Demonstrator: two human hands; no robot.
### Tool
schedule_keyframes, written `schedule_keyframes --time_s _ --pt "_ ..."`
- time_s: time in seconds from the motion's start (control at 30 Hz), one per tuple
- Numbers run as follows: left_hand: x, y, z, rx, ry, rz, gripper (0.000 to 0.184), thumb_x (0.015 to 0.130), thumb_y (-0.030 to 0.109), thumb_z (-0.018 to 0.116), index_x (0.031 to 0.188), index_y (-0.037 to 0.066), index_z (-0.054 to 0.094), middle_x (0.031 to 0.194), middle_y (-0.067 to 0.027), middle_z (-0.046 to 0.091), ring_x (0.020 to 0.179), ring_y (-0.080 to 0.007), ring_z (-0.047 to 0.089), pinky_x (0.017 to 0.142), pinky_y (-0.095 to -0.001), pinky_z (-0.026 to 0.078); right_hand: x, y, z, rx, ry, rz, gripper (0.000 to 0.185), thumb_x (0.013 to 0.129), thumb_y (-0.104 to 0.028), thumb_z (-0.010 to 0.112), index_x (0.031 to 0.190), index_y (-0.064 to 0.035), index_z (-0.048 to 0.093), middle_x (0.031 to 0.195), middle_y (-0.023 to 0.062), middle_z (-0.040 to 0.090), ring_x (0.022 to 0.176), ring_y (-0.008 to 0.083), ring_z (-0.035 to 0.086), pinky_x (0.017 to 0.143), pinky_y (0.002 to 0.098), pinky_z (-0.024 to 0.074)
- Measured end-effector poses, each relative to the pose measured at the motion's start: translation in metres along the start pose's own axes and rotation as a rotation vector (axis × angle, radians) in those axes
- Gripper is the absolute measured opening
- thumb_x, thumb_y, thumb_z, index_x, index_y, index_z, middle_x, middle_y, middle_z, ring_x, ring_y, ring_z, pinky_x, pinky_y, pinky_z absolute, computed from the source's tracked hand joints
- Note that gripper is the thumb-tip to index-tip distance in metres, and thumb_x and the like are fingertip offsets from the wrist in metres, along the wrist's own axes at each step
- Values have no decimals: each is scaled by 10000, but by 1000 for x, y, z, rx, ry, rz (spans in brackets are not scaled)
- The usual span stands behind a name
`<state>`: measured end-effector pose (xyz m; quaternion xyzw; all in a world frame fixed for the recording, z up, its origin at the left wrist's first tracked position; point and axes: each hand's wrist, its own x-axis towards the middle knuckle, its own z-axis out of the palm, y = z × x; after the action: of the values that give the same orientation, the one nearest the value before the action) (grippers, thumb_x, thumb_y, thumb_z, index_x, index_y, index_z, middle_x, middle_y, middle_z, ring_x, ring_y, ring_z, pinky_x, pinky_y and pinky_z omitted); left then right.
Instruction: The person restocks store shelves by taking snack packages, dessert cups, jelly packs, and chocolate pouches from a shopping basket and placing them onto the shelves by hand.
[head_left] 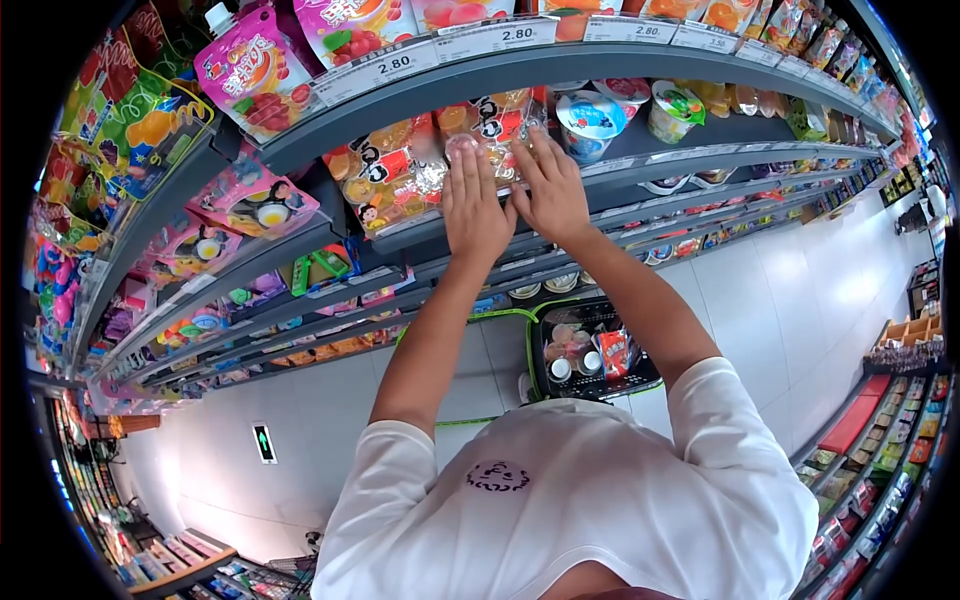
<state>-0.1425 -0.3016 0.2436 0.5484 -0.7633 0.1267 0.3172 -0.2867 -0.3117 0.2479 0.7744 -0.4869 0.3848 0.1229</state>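
Both my hands reach onto a shelf, over clear-wrapped packs of orange and red snacks that look like jelly cups. My left hand lies with fingers stretched forward on the packs, its fingertips at a clear, rounded part. Close beside it, my right hand also has its fingers extended, touching the right end of the packs; the thumbs nearly meet. One pack shows left of my hands and another pack behind my fingers. A blue-and-white lidded cup stands just right of my right hand.
A black shopping basket with a green rim, holding cups and a red packet, sits below my arms. The upper shelf edge with price tags overhangs my hands. Pink pouches stand above; more shelves line the lower right.
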Motion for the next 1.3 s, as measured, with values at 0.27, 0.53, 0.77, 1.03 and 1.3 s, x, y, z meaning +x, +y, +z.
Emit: schedule_keyframes --time_s 0.27,0.53,0.77,1.03,1.3 --pt "-1 0 0 -1 24 0 675 869 326 523 1394 -35 301 1471 -201 281 1393 -321 218 1115 -436 179 0 1 -3 -17 -43 -14 578 826 -290 587 1349 -103 425 1409 153 362 1237 349 388 995 435 332" --pt "-6 0 -2 3 -4 10 708 834 292 572 1395 -40 296 1479 -206 260 1393 -328 207 1119 -440 168 -2 11 -20 15 -126 -123 566 827 -271 614 1329 -85 432 1397 210 359 1200 388 431 1014 459 345" --pt "-9 5 0 38 -24 -5 753 807 285 601 1404 -42 277 1487 -213 237 1392 -334 204 1122 -443 164 -41 13 -59 128 -201 -151 565 785 -245 663 1285 -68 468 1389 205 371 1209 396 423 1016 462 350" --pt "-9 17 -4 74 -27 3 686 823 305 592 1353 -63 360 1461 -233 283 1363 -362 256 1110 -447 207 -192 45 -75 286 -514 34 474 862 -322 582 1239 -49 493 1326 221 437 1183 386 462 999 442 381" --pt "-160 137 52 -285 -324 -174 463 849 259 607 1209 -23 530 1209 -237 553 1126 -372 533 957 -411 415 -354 101 -129 654 -774 470 394 881 -297 554 1226 -111 512 1146 201 581 1010 388 577 863 453 472"
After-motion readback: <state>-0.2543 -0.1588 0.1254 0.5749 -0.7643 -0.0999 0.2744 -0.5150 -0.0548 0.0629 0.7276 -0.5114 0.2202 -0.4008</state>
